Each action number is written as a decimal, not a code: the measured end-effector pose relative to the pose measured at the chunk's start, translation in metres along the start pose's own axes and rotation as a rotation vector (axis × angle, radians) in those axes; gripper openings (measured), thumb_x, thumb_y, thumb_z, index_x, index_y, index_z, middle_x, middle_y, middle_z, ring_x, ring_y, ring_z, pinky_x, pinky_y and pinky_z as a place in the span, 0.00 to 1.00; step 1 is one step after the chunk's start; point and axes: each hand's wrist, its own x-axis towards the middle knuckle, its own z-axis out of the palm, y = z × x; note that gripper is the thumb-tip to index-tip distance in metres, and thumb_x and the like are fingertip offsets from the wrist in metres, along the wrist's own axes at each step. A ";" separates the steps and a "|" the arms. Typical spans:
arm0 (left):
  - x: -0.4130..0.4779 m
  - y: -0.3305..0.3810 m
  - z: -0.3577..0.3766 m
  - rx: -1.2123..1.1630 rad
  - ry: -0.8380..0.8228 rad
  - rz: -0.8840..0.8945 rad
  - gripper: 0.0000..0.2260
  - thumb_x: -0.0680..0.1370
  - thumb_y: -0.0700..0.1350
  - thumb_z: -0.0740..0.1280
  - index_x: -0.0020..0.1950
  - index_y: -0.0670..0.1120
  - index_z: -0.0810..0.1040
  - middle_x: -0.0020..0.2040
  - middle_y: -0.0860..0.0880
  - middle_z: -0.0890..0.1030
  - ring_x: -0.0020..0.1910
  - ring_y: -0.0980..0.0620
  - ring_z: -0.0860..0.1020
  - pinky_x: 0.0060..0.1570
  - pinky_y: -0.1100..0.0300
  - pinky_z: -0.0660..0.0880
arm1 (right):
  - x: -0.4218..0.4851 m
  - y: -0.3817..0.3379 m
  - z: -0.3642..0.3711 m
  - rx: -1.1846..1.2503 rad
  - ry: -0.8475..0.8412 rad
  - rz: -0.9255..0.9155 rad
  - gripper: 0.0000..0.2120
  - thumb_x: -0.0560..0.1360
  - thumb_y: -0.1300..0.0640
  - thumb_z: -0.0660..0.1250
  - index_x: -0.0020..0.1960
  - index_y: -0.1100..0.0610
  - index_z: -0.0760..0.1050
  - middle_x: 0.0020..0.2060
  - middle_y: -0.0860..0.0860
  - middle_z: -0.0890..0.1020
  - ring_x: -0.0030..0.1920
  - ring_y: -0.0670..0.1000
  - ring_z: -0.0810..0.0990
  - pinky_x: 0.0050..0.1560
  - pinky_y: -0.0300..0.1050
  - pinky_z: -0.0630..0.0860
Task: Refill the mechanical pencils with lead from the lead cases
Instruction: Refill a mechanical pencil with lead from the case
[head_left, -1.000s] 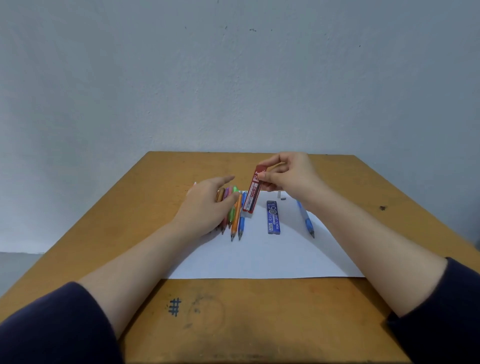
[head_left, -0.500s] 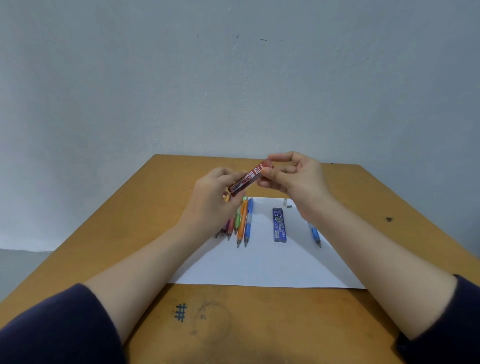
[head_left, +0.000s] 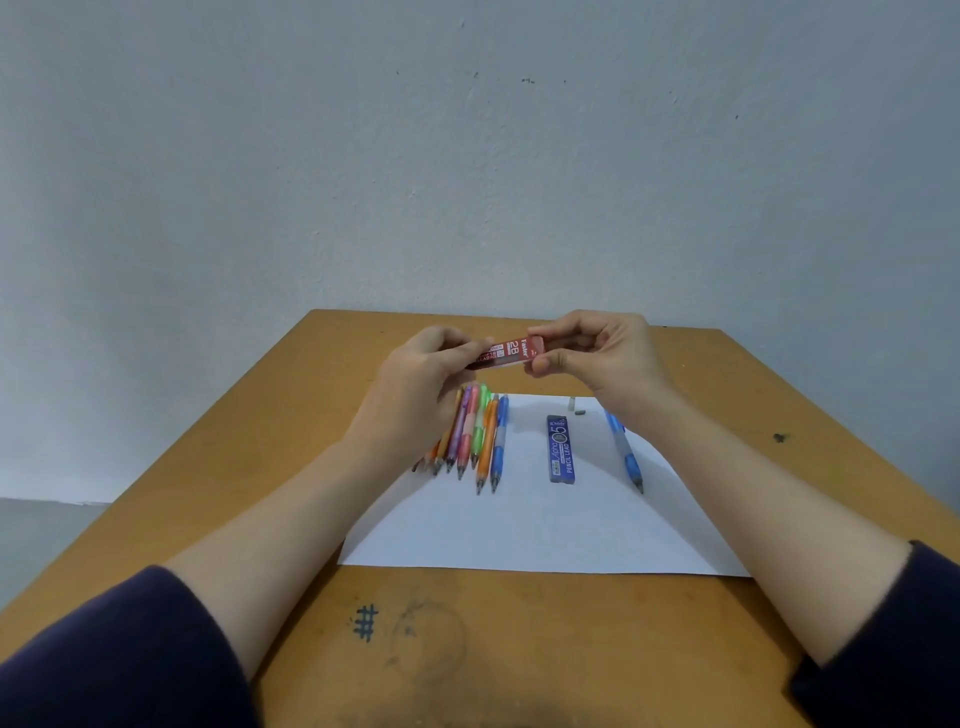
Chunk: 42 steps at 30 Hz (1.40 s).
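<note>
The red case (head_left: 511, 352) is held level above the table (head_left: 249, 467), pinched at one end by the left hand (head_left: 423, 382) and at the other by the right hand (head_left: 602, 353). Below it, pencils (head_left: 475, 436) are laid side by side on the paper (head_left: 519, 530). The blue case (head_left: 561, 449) is laid flat to their right, and a blue pencil (head_left: 623, 452) further right. Two grey bits (head_left: 576, 408) are seen near the paper's far edge.

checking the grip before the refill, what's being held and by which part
The red lead case, held by both ends: left hand on its left end, right hand on its right end.
</note>
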 end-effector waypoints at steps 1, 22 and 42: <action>0.000 0.000 0.000 0.007 -0.003 0.010 0.19 0.73 0.31 0.70 0.63 0.40 0.78 0.53 0.42 0.79 0.49 0.50 0.75 0.48 0.63 0.71 | 0.000 0.001 0.000 0.006 -0.007 -0.006 0.14 0.65 0.75 0.71 0.46 0.59 0.81 0.34 0.49 0.85 0.37 0.50 0.84 0.40 0.36 0.79; -0.001 0.004 0.006 -0.077 0.153 0.037 0.14 0.73 0.33 0.70 0.58 0.38 0.81 0.49 0.43 0.82 0.46 0.57 0.75 0.48 0.81 0.67 | -0.005 0.019 0.023 0.301 0.066 0.043 0.15 0.62 0.61 0.73 0.49 0.57 0.81 0.42 0.53 0.85 0.46 0.51 0.82 0.53 0.45 0.78; 0.007 0.031 -0.018 -1.997 -0.180 -1.065 0.39 0.78 0.65 0.52 0.67 0.29 0.66 0.64 0.30 0.73 0.65 0.34 0.72 0.66 0.46 0.69 | 0.008 0.026 -0.004 -0.384 0.319 -0.239 0.16 0.70 0.64 0.73 0.56 0.54 0.81 0.48 0.49 0.80 0.52 0.45 0.80 0.56 0.39 0.75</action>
